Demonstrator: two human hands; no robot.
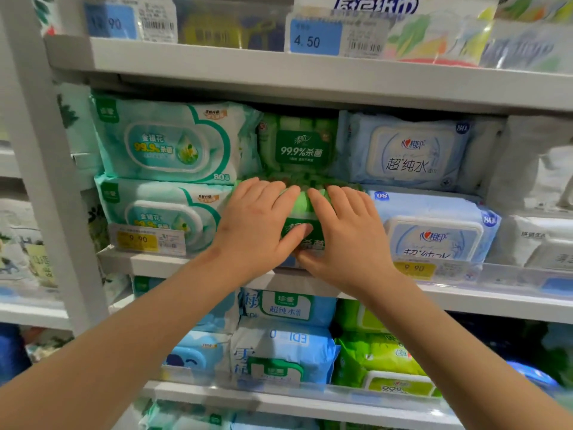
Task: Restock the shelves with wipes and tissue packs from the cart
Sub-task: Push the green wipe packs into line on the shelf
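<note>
A person's left hand (257, 221) and right hand (344, 231) lay flat, fingers spread wide, against the front of a green wipes pack (302, 218) on the middle shelf (148, 262) of a white store rack; neither hand gripped it, both pressed it toward the far side. The pack sat low in the centre column, under a second green pack (297, 144) and between the teal packs (164, 141) on the left and the pale blue packs (409, 150) on the right.

The slot looked tight. A hard shove risked crumpling the soft wrapper or skewing the green pack above, which appeared to rest on it; an uneven push from one hand could have turned the pack sideways and wedged it against its neighbours. The clear front lip holding the yellow price tag (139, 238) might also have caught the pack's lower edge.

The middle shelf held three columns, two packs deep in height, with white packs (545, 240) at the far right. The lower shelf (465, 301) carried blue-and-white packs (285, 346) and lime-green packs (375, 355). The top shelf (217, 57) held tissue packs behind a blue price label (314, 37) reading 4.50. The cart was out of view.
</note>
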